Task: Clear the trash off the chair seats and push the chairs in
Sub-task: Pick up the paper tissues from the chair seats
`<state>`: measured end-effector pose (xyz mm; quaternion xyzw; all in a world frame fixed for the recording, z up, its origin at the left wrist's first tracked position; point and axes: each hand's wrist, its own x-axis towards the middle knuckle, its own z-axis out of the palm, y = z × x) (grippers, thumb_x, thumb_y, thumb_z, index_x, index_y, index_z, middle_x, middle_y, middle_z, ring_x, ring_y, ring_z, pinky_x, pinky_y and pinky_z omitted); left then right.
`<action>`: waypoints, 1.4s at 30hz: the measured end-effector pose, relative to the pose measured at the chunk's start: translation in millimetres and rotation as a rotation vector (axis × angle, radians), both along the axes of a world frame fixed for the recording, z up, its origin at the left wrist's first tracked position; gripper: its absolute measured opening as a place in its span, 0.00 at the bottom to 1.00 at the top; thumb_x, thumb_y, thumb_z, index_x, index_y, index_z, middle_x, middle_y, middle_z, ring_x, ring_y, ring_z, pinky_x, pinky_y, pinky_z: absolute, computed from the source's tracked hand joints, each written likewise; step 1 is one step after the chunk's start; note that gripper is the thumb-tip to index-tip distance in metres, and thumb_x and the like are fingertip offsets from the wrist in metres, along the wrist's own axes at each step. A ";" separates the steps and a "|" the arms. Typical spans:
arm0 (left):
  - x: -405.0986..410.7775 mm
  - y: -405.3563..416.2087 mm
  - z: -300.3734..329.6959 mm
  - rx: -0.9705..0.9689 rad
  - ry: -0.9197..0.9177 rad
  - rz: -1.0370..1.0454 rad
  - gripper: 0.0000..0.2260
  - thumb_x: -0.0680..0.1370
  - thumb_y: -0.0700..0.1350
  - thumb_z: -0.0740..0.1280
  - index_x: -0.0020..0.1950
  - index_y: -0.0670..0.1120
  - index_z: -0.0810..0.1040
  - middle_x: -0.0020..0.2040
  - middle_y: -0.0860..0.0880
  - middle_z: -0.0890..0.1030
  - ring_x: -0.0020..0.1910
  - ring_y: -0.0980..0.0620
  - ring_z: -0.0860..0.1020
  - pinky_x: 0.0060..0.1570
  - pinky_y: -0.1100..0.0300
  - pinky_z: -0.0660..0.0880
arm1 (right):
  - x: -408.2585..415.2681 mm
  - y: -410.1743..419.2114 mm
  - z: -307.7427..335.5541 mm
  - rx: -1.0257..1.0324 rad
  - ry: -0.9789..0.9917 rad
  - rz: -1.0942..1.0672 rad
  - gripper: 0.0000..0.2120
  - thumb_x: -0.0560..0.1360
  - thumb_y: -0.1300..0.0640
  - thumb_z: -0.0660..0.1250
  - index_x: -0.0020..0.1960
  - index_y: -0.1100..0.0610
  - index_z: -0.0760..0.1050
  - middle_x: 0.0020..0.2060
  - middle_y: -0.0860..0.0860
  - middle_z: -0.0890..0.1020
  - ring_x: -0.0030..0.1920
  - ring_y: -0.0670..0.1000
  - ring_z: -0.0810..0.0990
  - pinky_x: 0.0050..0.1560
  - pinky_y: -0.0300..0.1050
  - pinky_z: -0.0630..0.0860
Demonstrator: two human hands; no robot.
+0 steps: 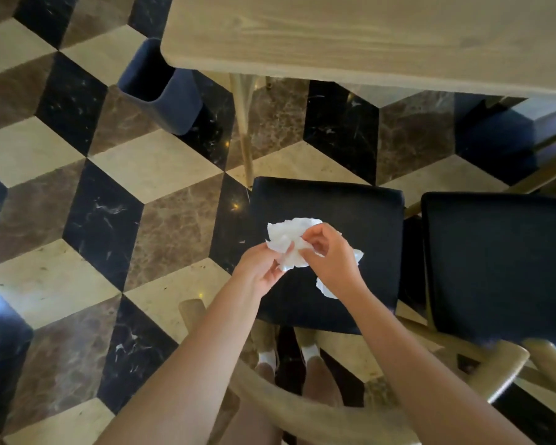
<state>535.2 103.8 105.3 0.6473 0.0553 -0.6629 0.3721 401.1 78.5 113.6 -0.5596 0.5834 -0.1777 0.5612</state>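
Now my left hand [260, 268] and right hand [329, 256] both pinch the crumpled white tissue [286, 244] with curled fingers, above the near dark chair seat [360, 207].

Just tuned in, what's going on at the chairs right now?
A person stands behind a dark-seated chair and gathers crumpled white tissue over its seat, the left hand and right hand both pinching it. Another white scrap lies on the seat. A dark bin stands by the table. The chair is not pushed in.
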 end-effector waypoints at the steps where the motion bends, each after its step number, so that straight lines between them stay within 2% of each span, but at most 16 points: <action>1: -1.3 -0.8 -5.8 0.010 -0.035 -0.018 0.11 0.72 0.38 0.72 0.53 0.42 0.79 0.52 0.42 0.81 0.50 0.46 0.81 0.46 0.55 0.79 | -1.8 -0.3 -6.9 0.012 -0.001 0.001 0.11 0.72 0.65 0.69 0.47 0.51 0.73 0.46 0.46 0.79 0.51 0.46 0.79 0.51 0.39 0.76; 4: -2.6 -0.1 -22.0 0.054 -0.198 -0.030 0.09 0.71 0.38 0.73 0.50 0.43 0.79 0.48 0.44 0.82 0.49 0.45 0.81 0.48 0.51 0.80 | -6.1 -2.0 -26.9 0.040 -0.013 0.032 0.10 0.71 0.64 0.70 0.45 0.50 0.75 0.44 0.42 0.79 0.49 0.44 0.79 0.50 0.35 0.75; 7: 4.9 4.0 -39.0 0.061 -0.283 -0.089 0.11 0.71 0.40 0.73 0.53 0.44 0.79 0.52 0.44 0.81 0.51 0.45 0.80 0.51 0.48 0.79 | -17.5 -7.5 -51.3 0.073 0.002 0.000 0.08 0.72 0.62 0.69 0.47 0.51 0.77 0.46 0.44 0.81 0.50 0.43 0.79 0.54 0.40 0.75; 10: 23.4 9.4 -53.9 0.087 -0.315 -0.100 0.07 0.71 0.39 0.73 0.45 0.48 0.78 0.51 0.46 0.81 0.50 0.47 0.80 0.50 0.51 0.79 | -46.7 -18.2 -80.8 -0.040 0.253 -0.048 0.10 0.72 0.61 0.68 0.52 0.51 0.76 0.50 0.47 0.80 0.50 0.45 0.77 0.54 0.43 0.74; 13: 41.7 15.2 -67.9 0.073 -0.315 -0.091 0.07 0.71 0.37 0.72 0.47 0.44 0.78 0.52 0.44 0.82 0.48 0.48 0.81 0.44 0.57 0.79 | -78.1 -20.9 -117.1 -0.223 0.629 0.256 0.22 0.71 0.56 0.70 0.64 0.52 0.72 0.62 0.52 0.74 0.63 0.52 0.69 0.57 0.49 0.72; 15: 46.7 16.9 -73.4 0.079 -0.316 -0.065 0.06 0.71 0.37 0.72 0.46 0.44 0.78 0.51 0.45 0.81 0.46 0.50 0.81 0.42 0.59 0.78 | -88.2 -17.4 -142.0 -0.329 0.765 0.534 0.29 0.69 0.53 0.73 0.68 0.50 0.68 0.67 0.54 0.69 0.68 0.56 0.65 0.59 0.54 0.72; 19: 44.1 14.9 -81.4 0.093 -0.276 -0.011 0.05 0.72 0.37 0.71 0.43 0.44 0.77 0.46 0.47 0.81 0.43 0.53 0.80 0.45 0.59 0.79 | -83.2 -13.6 -184.8 -0.471 0.874 0.944 0.38 0.69 0.49 0.73 0.73 0.48 0.58 0.74 0.55 0.60 0.72 0.58 0.60 0.64 0.54 0.68; 21: 42.4 12.5 -86.5 0.091 -0.252 0.003 0.05 0.72 0.36 0.71 0.42 0.44 0.77 0.44 0.48 0.82 0.40 0.55 0.81 0.39 0.63 0.80 | -77.9 -14.3 -200.9 -0.467 0.906 1.028 0.37 0.72 0.49 0.70 0.74 0.48 0.54 0.75 0.54 0.55 0.73 0.57 0.57 0.66 0.51 0.66; 24: 42.2 9.8 -92.1 0.096 -0.235 0.026 0.06 0.72 0.36 0.71 0.43 0.45 0.77 0.44 0.48 0.82 0.40 0.55 0.81 0.34 0.65 0.78 | -76.0 -13.6 -215.7 -0.440 0.944 1.076 0.36 0.68 0.52 0.74 0.72 0.49 0.62 0.72 0.55 0.64 0.69 0.57 0.65 0.57 0.49 0.74; 27: 42.9 9.7 -94.5 0.094 -0.231 0.042 0.06 0.71 0.36 0.71 0.43 0.46 0.77 0.44 0.48 0.82 0.41 0.54 0.81 0.37 0.62 0.78 | -79.3 -12.8 -229.9 -0.464 0.879 1.032 0.35 0.55 0.63 0.81 0.61 0.54 0.76 0.61 0.58 0.77 0.57 0.60 0.77 0.35 0.49 0.80; 30: 42.9 9.7 -93.7 0.090 -0.229 0.058 0.06 0.72 0.36 0.71 0.44 0.45 0.77 0.46 0.47 0.82 0.43 0.53 0.81 0.40 0.62 0.80 | -78.4 -12.9 -231.1 -0.520 0.843 0.993 0.33 0.53 0.66 0.81 0.57 0.57 0.78 0.56 0.58 0.79 0.53 0.61 0.78 0.29 0.48 0.79; 32: 42.1 10.2 -90.6 0.101 -0.242 0.063 0.06 0.72 0.36 0.71 0.43 0.45 0.77 0.47 0.47 0.82 0.45 0.52 0.81 0.43 0.61 0.79 | -73.6 -14.9 -227.2 -0.459 0.780 0.950 0.27 0.57 0.68 0.78 0.55 0.59 0.78 0.54 0.58 0.79 0.52 0.61 0.78 0.33 0.50 0.79; 34: 40.6 10.3 -86.0 0.094 -0.242 0.084 0.06 0.72 0.36 0.71 0.42 0.45 0.77 0.45 0.47 0.81 0.45 0.51 0.80 0.46 0.60 0.78 | -69.6 -20.0 -225.1 -0.386 0.713 0.851 0.16 0.69 0.68 0.69 0.56 0.60 0.77 0.56 0.57 0.78 0.56 0.59 0.75 0.44 0.51 0.77; 36: 39.1 9.3 -78.9 0.073 -0.248 0.095 0.06 0.72 0.35 0.70 0.42 0.45 0.77 0.44 0.48 0.81 0.44 0.52 0.80 0.47 0.59 0.78 | -61.7 -26.4 -213.4 -0.284 0.627 0.641 0.13 0.74 0.67 0.62 0.56 0.60 0.78 0.54 0.57 0.79 0.55 0.58 0.76 0.49 0.47 0.73; 39: 37.9 6.6 -60.6 0.038 -0.283 0.079 0.06 0.72 0.36 0.71 0.42 0.46 0.78 0.45 0.48 0.82 0.45 0.51 0.81 0.42 0.60 0.79 | -42.9 -44.1 -157.6 -0.101 0.447 0.193 0.11 0.75 0.64 0.63 0.56 0.59 0.78 0.52 0.55 0.80 0.50 0.55 0.78 0.49 0.44 0.73; 42: 35.5 5.0 -33.0 0.016 -0.331 0.056 0.06 0.72 0.37 0.72 0.42 0.47 0.78 0.47 0.47 0.82 0.47 0.50 0.81 0.46 0.57 0.79 | -25.6 -59.2 -77.6 -0.128 0.291 0.005 0.12 0.74 0.60 0.67 0.57 0.58 0.78 0.50 0.52 0.79 0.45 0.48 0.76 0.45 0.39 0.71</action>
